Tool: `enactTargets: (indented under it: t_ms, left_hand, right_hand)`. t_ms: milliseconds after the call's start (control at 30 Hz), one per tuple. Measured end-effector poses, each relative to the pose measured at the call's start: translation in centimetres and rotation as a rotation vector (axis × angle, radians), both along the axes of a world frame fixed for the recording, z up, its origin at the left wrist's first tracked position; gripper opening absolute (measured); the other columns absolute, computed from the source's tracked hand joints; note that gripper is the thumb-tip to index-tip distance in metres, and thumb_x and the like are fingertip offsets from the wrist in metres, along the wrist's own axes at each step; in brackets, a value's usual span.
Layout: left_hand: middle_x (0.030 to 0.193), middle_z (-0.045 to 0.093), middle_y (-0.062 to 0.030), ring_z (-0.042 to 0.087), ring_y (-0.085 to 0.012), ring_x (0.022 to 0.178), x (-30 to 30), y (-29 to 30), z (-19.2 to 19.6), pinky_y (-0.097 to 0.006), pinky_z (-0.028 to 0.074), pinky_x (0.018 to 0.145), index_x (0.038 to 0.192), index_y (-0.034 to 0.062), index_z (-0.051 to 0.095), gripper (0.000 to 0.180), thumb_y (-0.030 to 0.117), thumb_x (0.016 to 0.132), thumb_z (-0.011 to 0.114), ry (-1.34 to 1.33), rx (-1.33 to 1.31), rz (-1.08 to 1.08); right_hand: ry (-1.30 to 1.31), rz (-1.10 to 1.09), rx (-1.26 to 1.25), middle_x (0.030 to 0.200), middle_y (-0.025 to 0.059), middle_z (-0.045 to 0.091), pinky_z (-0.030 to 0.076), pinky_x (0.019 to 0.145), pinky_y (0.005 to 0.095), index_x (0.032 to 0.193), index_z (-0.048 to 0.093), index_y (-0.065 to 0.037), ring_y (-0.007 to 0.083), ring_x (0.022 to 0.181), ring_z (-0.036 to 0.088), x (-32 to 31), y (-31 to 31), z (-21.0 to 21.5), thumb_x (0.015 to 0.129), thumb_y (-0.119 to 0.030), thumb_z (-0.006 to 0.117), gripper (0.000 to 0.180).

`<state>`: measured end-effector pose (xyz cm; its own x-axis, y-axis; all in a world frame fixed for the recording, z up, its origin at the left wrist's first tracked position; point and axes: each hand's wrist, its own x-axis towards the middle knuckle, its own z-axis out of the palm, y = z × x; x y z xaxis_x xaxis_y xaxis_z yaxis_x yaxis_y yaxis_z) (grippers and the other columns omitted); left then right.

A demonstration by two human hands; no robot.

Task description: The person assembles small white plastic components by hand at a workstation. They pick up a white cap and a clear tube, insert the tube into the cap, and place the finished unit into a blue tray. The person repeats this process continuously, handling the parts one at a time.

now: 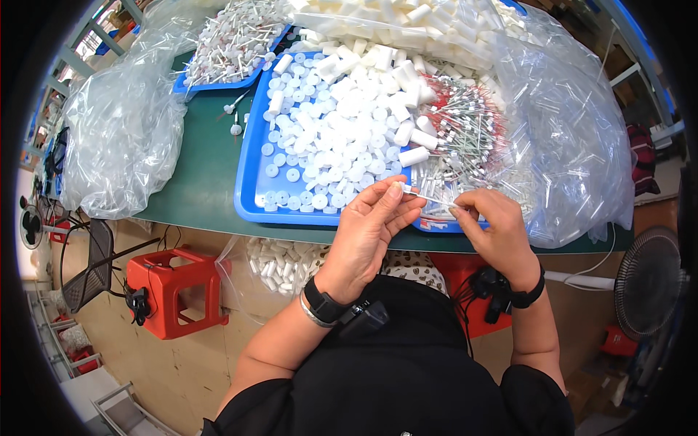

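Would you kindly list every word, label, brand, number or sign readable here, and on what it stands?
None can be read.
Slender piece between the left hand and right hand: too small to tell.
Left wristband and right wristband: too small to tell.
Blue tray and leftmost clear plastic bag: no legible lettering.

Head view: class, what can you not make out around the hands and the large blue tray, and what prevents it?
All in the head view:
Thin part between left hand and right hand: fine detail too small; right end hidden by the right hand.
Large blue tray: floor mostly hidden under white discs.
Right clear bag: contents blurred by creased plastic.
Black clothing: cut off by the lower edge.
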<state>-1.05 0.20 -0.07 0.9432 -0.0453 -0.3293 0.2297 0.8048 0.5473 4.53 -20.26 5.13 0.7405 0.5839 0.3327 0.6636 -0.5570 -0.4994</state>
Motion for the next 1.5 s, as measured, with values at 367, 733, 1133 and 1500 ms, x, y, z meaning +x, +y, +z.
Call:
enactTargets:
  t_ms: [367, 733, 1133, 1500]
  left_hand:
    - [0.122, 0.066, -0.0131, 0.065, -0.0191, 0.111, -0.5, -0.9, 0.2, -0.031, 0.053, 0.098, 0.134, -0.0022, 0.056, 0.039, 0.019, 0.102, 0.060, -0.054, 0.014, -0.111]
    - [0.095, 0.063, 0.0004, 0.057, -0.0067, 0.080, 1.9, 9.7, 1.8, -0.023, 0.049, 0.072, 0.126, -0.0014, 0.063, 0.033, 0.016, 0.098, 0.066, -0.219, 0.677, 0.433]
    - [0.128, 0.057, -0.0161, 0.065, -0.0234, 0.104, 4.9, 24.4, -2.0, -0.032, 0.055, 0.086, 0.141, -0.0093, 0.042, 0.061, 0.022, 0.097, 0.069, 0.093, 0.773, 0.565]
    - [0.116, 0.062, -0.0120, 0.063, -0.0296, 0.102, 1.5, 6.5, 0.2, -0.038, 0.051, 0.085, 0.115, 0.0064, 0.067, 0.031, 0.006, 0.084, 0.074, -0.653, 1.694, -0.008]
  right_hand:
    - [0.612, -0.052, 0.229, 0.074, 0.0055, 0.064, 0.045, 0.057, 0.0287, 0.092, 0.065, -0.001, 0.0145, 0.061, 0.057, -0.4, 1.6, -0.1, 0.099, -0.013, 0.061, 0.015]
    - [0.185, -0.121, 0.075, 0.083, 0.0130, 0.070, 0.050, 0.062, 0.0331, 0.102, 0.067, 0.001, 0.0245, 0.066, 0.065, 1.8, 0.8, 0.0, 0.099, -0.013, 0.060, 0.016]
    - [-0.186, 0.108, -0.275, 0.088, 0.0105, 0.062, 0.048, 0.076, 0.0411, 0.096, 0.068, -0.004, 0.0307, 0.084, 0.061, 3.6, 0.8, -1.1, 0.081, 0.000, 0.064, 0.016]
    - [-0.271, 0.150, -0.528, 0.081, 0.0094, 0.057, 0.046, 0.074, 0.0393, 0.084, 0.063, -0.006, 0.0269, 0.082, 0.061, 4.3, 1.7, -1.7, 0.079, -0.003, 0.060, 0.007]
